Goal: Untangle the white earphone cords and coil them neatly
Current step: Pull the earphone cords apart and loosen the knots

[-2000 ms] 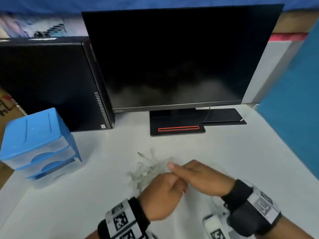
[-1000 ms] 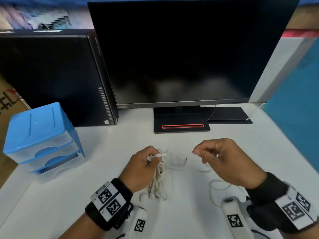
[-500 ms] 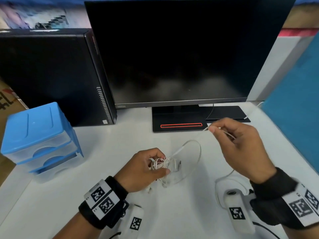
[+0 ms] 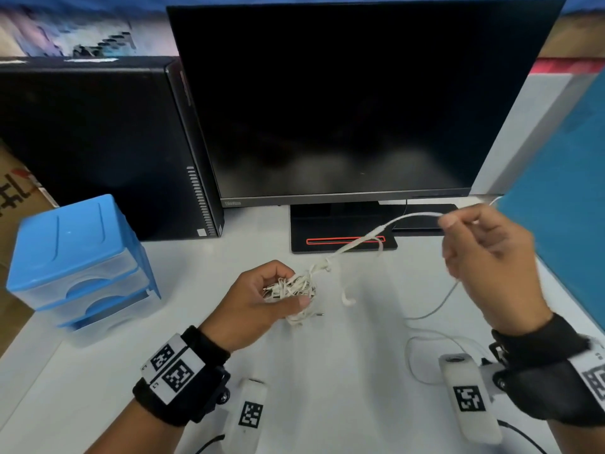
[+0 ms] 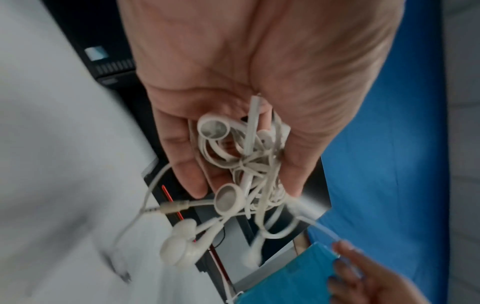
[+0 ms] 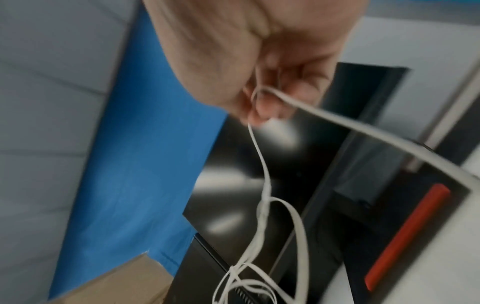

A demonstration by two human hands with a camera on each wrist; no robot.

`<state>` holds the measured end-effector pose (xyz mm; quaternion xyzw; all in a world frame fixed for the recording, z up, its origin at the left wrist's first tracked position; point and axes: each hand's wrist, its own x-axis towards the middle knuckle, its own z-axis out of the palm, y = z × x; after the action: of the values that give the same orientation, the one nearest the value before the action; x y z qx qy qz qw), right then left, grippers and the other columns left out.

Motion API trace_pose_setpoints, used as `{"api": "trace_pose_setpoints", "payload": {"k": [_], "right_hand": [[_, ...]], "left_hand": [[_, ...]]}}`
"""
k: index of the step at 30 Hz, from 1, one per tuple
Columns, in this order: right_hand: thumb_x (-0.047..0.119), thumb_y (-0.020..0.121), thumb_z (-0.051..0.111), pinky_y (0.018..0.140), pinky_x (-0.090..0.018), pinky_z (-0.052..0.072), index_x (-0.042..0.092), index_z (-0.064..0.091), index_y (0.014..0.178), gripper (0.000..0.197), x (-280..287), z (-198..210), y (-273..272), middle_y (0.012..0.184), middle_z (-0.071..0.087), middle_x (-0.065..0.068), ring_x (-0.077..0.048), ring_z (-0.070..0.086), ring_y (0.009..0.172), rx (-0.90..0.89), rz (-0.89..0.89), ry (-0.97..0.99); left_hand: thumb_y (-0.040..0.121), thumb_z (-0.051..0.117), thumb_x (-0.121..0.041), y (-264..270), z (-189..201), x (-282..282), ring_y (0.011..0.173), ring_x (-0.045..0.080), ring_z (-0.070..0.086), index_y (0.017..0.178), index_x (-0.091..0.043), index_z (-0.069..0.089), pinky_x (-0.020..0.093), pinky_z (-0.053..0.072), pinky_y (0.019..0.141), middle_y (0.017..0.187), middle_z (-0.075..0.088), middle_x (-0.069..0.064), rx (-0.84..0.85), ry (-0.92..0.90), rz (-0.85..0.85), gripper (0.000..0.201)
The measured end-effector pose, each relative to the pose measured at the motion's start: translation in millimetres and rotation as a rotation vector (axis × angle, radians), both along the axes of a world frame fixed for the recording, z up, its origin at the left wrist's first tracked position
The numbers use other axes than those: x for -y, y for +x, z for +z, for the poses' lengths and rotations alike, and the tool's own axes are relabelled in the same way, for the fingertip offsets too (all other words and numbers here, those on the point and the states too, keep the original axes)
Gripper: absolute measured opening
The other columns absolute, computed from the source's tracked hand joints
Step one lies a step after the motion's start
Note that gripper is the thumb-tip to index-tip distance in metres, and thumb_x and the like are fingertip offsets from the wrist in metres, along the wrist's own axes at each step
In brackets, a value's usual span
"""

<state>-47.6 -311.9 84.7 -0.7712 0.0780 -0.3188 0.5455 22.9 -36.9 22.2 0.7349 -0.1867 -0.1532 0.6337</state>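
My left hand (image 4: 262, 299) grips a tangled bundle of white earphone cords (image 4: 294, 290) above the white table (image 4: 327, 388). In the left wrist view the bundle (image 5: 249, 160) sits between my curled fingers, with several earbuds (image 5: 228, 199) and a jack plug (image 5: 168, 207) hanging out of it. My right hand (image 4: 484, 257) is raised to the right and pinches one cord strand (image 4: 402, 219) that stretches from the bundle. The right wrist view shows that strand (image 6: 259, 156) held at my fingertips (image 6: 259, 107). A loose earbud end (image 4: 347, 301) dangles below the stretched strand.
A dark monitor (image 4: 353, 103) with a black base (image 4: 340, 234) stands behind my hands. A black computer case (image 4: 98, 142) and a blue drawer box (image 4: 75, 257) are at the left. A blue panel (image 4: 566, 191) rises at the right. A thin grey cable (image 4: 435, 309) lies near my right wrist.
My right hand has pulled its strand up and farther right, drawing it out of the bundle. My left hand keeps its grip on the bundle, lifted slightly.
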Motion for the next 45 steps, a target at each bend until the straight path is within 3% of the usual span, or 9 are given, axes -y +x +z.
{"api": "trace_pose_setpoints", "payload": {"k": [5, 8, 12, 19, 25, 28, 32, 40, 45], "right_hand": [[0.012, 0.094, 0.063, 0.039, -0.02, 0.031, 0.003, 0.06, 0.091, 0.009, -4, -31, 10, 0.047, 0.048, -0.004, -0.016, 0.036, 0.04, -0.523, 0.323, 0.104], [0.013, 0.092, 0.066, 0.041, -0.021, 0.035, 0.013, 0.061, 0.106, 0.015, -7, -49, 12, 0.054, 0.056, -0.005, -0.016, 0.041, 0.04, -0.66, 0.415, 0.059], [0.018, 0.091, 0.068, 0.046, -0.026, 0.042, 0.026, 0.056, 0.116, 0.029, -13, -64, 12, 0.063, 0.065, -0.003, -0.019, 0.051, 0.048, -0.754, 0.461, -0.006], [0.03, 0.085, 0.074, 0.076, -0.029, 0.054, 0.04, 0.058, 0.117, 0.037, -27, -78, 9, 0.102, 0.065, 0.005, -0.012, 0.063, 0.081, -0.693, 0.517, -0.194], [0.029, 0.09, 0.069, 0.103, -0.015, 0.036, 0.041, 0.054, 0.13, 0.045, -43, -64, 1, 0.133, 0.054, 0.026, 0.007, 0.046, 0.126, -0.532, 0.586, -0.252], [0.018, 0.089, 0.07, 0.105, -0.024, 0.04, 0.032, 0.067, 0.114, 0.028, -60, -62, -5, 0.117, 0.067, 0.018, -0.001, 0.058, 0.117, -0.385, 0.591, -0.126], [0.015, 0.086, 0.074, 0.102, -0.036, 0.047, 0.022, 0.069, 0.101, 0.018, -72, -60, -12, 0.104, 0.073, 0.009, -0.013, 0.066, 0.106, -0.264, 0.571, -0.016], [0.012, 0.083, 0.077, 0.101, -0.043, 0.049, 0.017, 0.068, 0.101, 0.021, -81, -66, -11, 0.102, 0.075, 0.0, -0.016, 0.069, 0.101, -0.285, 0.629, 0.083], [0.003, 0.081, 0.077, 0.085, -0.039, 0.056, 0.011, 0.07, 0.089, 0.013, -76, -67, -9, 0.089, 0.074, -0.016, -0.027, 0.071, 0.084, -0.299, 0.607, 0.212]], "left_hand": [[0.078, 0.069, -0.015, -2, 8, 3, 0.077, 0.022, 0.07, 0.094, -0.009, 0.068, 0.03, 0.058, 0.069, 0.088, 0.074, 0.01, -0.149, -0.195, 0.054, 0.018], [0.077, 0.078, -0.018, 1, 8, 0, 0.082, 0.021, 0.071, 0.093, -0.023, 0.075, 0.031, 0.056, 0.073, 0.094, 0.075, 0.007, -0.199, -0.25, 0.041, 0.016], [0.054, 0.092, -0.036, 4, 8, -6, 0.082, 0.022, 0.071, 0.096, -0.018, 0.074, 0.029, 0.056, 0.069, 0.097, 0.074, 0.012, -0.277, -0.362, -0.02, 0.049], [0.052, 0.093, -0.025, 0, 11, -4, 0.082, 0.029, 0.068, 0.088, -0.004, 0.064, 0.029, 0.056, 0.075, 0.092, 0.068, 0.02, -0.295, -0.407, -0.129, 0.052], [0.054, 0.093, -0.038, -10, 17, 0, 0.062, 0.023, 0.057, 0.086, -0.014, 0.069, 0.025, 0.045, 0.056, 0.077, 0.062, 0.01, -0.321, -0.36, -0.169, 0.047], [0.054, 0.093, -0.038, -14, 20, 2, 0.045, 0.009, 0.049, 0.088, -0.015, 0.072, 0.019, 0.04, 0.047, 0.068, 0.061, 0.005, -0.415, -0.462, -0.197, 0.046], [0.053, 0.092, -0.035, -15, 19, 2, 0.047, 0.012, 0.042, 0.084, -0.015, 0.072, 0.022, 0.038, 0.046, 0.067, 0.059, 0.004, -0.532, -0.56, -0.174, 0.043], [0.056, 0.085, -0.019, -22, 20, 8, 0.037, 0.015, 0.051, 0.074, -0.007, 0.072, 0.022, 0.041, 0.037, 0.061, 0.063, 0.008, -0.755, -0.756, -0.22, 0.025], [0.042, 0.09, -0.02, -18, 17, 8, 0.035, 0.017, 0.048, 0.069, -0.007, 0.071, 0.02, 0.037, 0.036, 0.061, 0.06, 0.01, -0.742, -0.704, -0.109, 0.035]]}}
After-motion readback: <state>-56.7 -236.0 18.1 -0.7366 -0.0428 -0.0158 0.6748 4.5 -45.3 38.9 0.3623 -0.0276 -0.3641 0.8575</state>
